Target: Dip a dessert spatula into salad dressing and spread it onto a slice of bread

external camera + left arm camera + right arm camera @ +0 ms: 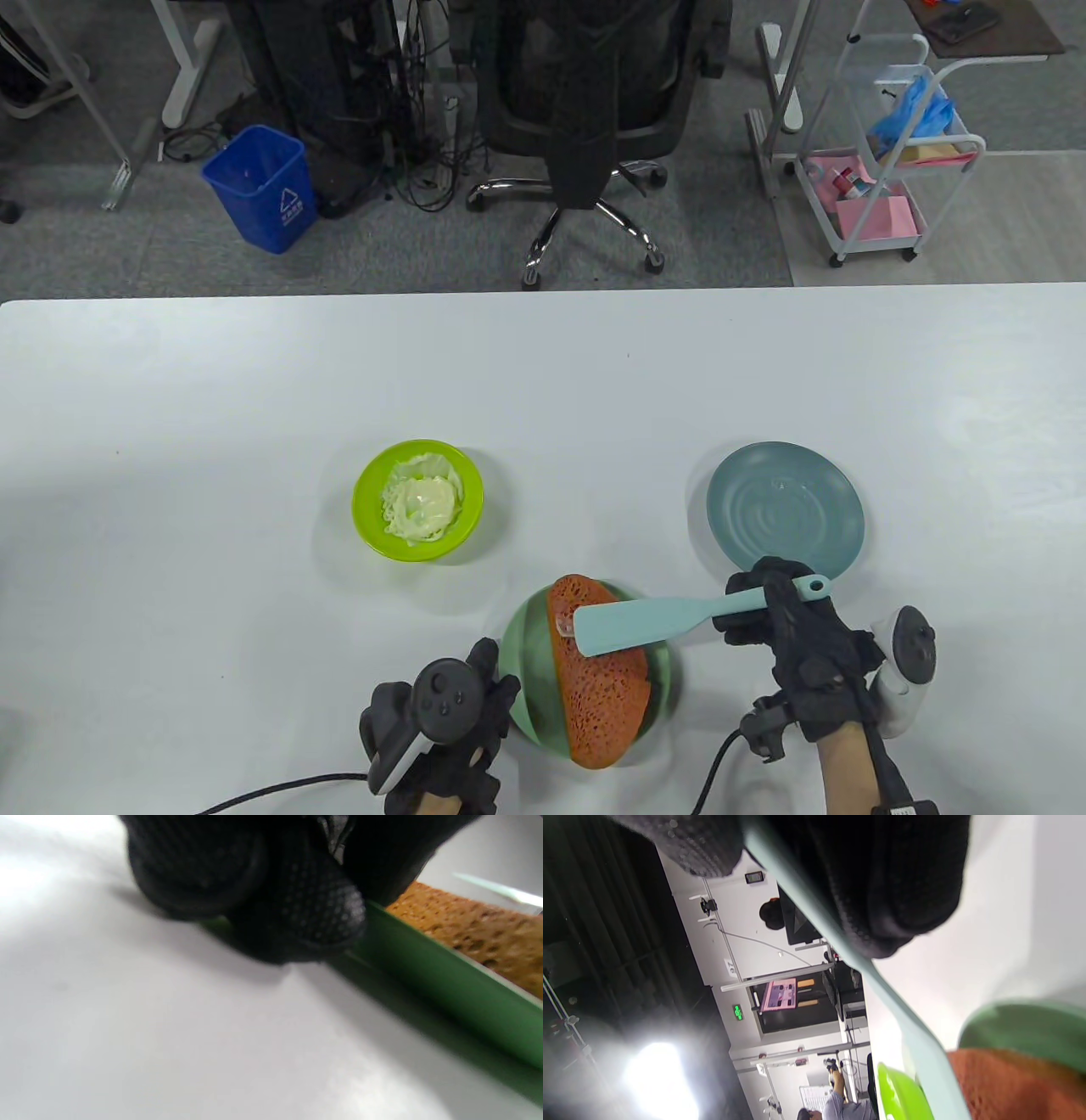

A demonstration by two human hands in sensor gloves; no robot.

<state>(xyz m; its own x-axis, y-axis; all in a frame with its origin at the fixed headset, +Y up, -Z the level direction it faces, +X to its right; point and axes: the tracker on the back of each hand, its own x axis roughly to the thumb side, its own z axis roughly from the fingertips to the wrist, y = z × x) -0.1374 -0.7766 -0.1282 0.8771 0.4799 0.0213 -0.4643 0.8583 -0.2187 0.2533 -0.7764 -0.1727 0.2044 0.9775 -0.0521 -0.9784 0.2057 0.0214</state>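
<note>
An orange-brown bread slice (598, 679) lies on a green plate (526, 645) near the table's front. My right hand (776, 615) grips the handle of a light-blue dessert spatula (645, 626); its blade rests flat across the bread's far part, with a little dressing at its left edge. A lime-green bowl (417, 499) of pale salad dressing (424, 501) stands to the far left of the plate. My left hand (475, 688) touches the plate's left rim; its fingertips (322, 912) press against the green rim (445, 984). The bread (479, 929) and spatula (916, 1035) show in the wrist views.
An empty grey-blue plate (785, 508) stands just beyond my right hand. The white table (254, 382) spreads wide around the dishes. An office chair (585, 110), a blue bin (259, 187) and a cart (891, 161) stand beyond the far edge.
</note>
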